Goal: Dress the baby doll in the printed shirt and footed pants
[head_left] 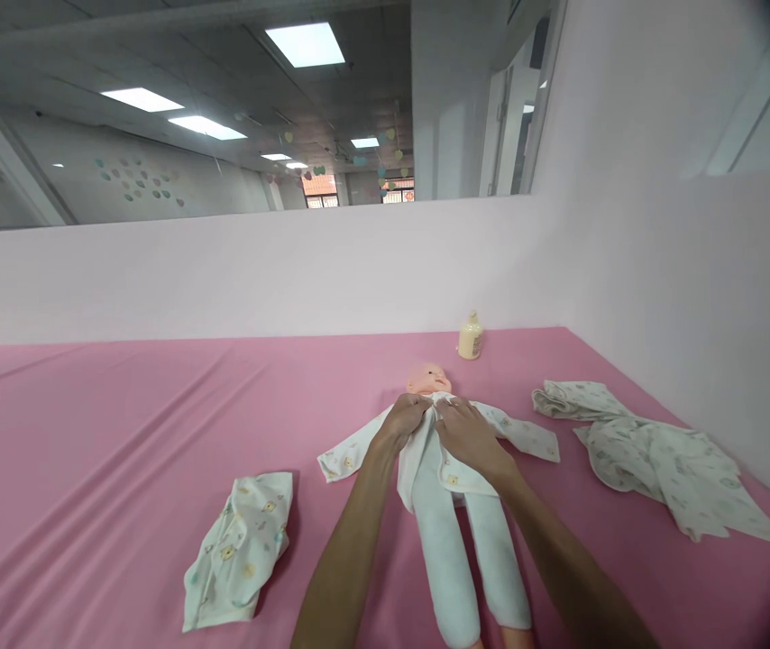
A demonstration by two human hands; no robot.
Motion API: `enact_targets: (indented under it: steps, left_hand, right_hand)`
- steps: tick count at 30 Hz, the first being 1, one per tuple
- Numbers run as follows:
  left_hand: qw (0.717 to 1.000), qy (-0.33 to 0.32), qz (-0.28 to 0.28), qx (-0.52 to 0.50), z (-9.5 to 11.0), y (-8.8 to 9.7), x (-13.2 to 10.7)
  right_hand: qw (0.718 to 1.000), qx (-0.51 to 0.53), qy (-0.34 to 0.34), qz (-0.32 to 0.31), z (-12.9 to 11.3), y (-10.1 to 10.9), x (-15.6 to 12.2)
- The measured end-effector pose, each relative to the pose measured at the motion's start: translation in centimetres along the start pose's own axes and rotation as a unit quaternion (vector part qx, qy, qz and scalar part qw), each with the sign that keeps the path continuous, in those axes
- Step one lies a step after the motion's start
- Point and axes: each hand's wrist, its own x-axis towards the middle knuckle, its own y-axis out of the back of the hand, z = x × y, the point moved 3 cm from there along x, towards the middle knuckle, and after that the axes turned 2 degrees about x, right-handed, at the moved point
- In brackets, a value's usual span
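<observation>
The doll [443,550] lies on pink cloth [121,433], legs nearest; past them, fingers of the left hand [407,418] and right hand [467,436] pinch the printed shirt [462,475] near the neck, where uneven tugging could skew its fronts; beyond stands a bottle [470,339]

Bare hands [407,420], bare slim forearms [348,550]

Baby-care room, by the dressed doll [434,514]

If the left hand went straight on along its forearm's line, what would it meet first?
Most likely the doll's head, just past the left hand at the top of the white shirt, though depth is hard to judge.
</observation>
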Motion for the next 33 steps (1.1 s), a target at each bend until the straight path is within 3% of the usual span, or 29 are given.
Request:
enact_targets:
  steps: [7,11,14,17,20,23,26,30,33]
  left_hand:
    - [0.999,-0.013,-0.02,-0.031,-0.9,0.3,0.7]
    - [0.996,-0.048,-0.064,-0.047,-0.1,0.5,0.0]
    - [0.994,-0.059,-0.078,0.057,0.9,1.2,-1.1]
    - [0.974,-0.052,-0.075,0.208,1.4,2.0,-2.2]
    - [0.946,-0.056,-0.07,0.312,1.3,2.4,-3.2]
    - [0.924,-0.077,-0.024,0.375,0.8,2.3,-4.3]
    - [0.905,-0.099,0.059,0.41,0.2,1.8,-5.4]
    - [0.916,-0.107,0.181,0.341,-0.4,0.6,-6.6]
    - [0.926,-0.122,0.222,0.28,-0.8,-0.5,-7.0]
  right_hand:
    - [0.995,0.092,-0.003,-0.042,0.4,0.5,0.7]
    - [0.987,0.153,0.017,-0.04,1.0,0.9,1.0]
    - [0.99,0.14,-0.032,-0.018,1.2,1.2,0.8]
    - [0.991,0.09,-0.096,-0.021,0.6,1.1,0.3]
    - [0.994,0.032,-0.087,-0.051,-0.5,0.4,-0.3]
    - [0.996,-0.021,-0.074,-0.054,-0.9,-0.3,-1.2]
    - [0.995,-0.03,-0.089,-0.04,-0.1,-0.7,-2.7]
    - [0.992,0.033,-0.124,0.004,1.9,-0.8,-4.0]
    - [0.983,0.141,-0.113,0.031,2.8,-1.1,-4.1]
